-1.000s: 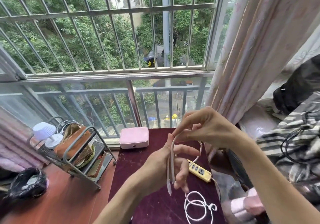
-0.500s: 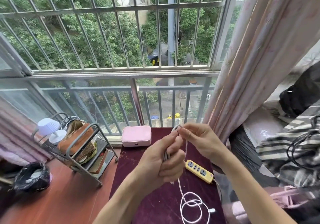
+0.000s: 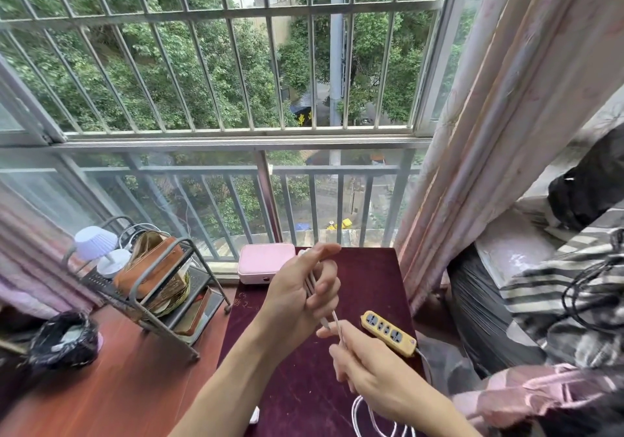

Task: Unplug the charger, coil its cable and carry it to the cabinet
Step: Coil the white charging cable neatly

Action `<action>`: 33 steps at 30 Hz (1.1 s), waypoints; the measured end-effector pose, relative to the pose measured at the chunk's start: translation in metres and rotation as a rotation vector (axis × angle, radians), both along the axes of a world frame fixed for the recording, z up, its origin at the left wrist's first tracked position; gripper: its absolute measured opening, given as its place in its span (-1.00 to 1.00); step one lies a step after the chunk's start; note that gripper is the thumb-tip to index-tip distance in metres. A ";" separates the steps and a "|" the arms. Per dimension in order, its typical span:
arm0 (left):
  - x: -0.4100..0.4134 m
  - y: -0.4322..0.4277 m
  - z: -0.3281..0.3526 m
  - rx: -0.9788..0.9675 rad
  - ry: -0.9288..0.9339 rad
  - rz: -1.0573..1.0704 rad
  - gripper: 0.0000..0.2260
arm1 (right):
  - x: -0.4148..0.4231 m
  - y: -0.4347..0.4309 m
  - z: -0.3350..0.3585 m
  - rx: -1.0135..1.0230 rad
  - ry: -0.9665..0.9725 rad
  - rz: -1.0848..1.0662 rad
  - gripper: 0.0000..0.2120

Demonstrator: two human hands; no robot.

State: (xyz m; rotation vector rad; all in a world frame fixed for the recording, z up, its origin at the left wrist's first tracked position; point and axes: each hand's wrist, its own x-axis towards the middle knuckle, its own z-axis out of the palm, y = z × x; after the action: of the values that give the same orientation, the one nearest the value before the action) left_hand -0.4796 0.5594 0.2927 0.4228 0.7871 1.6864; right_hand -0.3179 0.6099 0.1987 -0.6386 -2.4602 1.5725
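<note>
My left hand is raised above the dark red table and grips several folded loops of the white charger cable. My right hand is lower, near the table's front, and pinches the same cable where it runs down from the left hand. The loose rest of the cable lies in loops on the table below my right wrist. A small white piece, perhaps the charger plug, shows at the table's front edge behind my left forearm. The yellow power strip lies just right of my right hand.
A pink box sits at the table's far edge by the window railing. A metal rack with a brown bag and a small white lamp stands to the left, a black-lined bin beside it. Curtains and striped bedding crowd the right.
My right hand has dropped from beside the left hand's top to the table's front, sliding down the cable. My left hand stays raised with the loops.
</note>
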 end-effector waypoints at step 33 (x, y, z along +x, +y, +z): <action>0.021 -0.021 0.001 -0.033 0.383 -0.452 -0.36 | -0.003 0.085 0.184 0.343 0.205 0.119 -0.93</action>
State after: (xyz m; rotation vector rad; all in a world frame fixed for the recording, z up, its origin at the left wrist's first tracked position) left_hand -0.4581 0.5388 0.2938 0.8497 0.9124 1.1822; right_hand -0.3213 0.6951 0.3826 -0.2670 -2.5579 1.1392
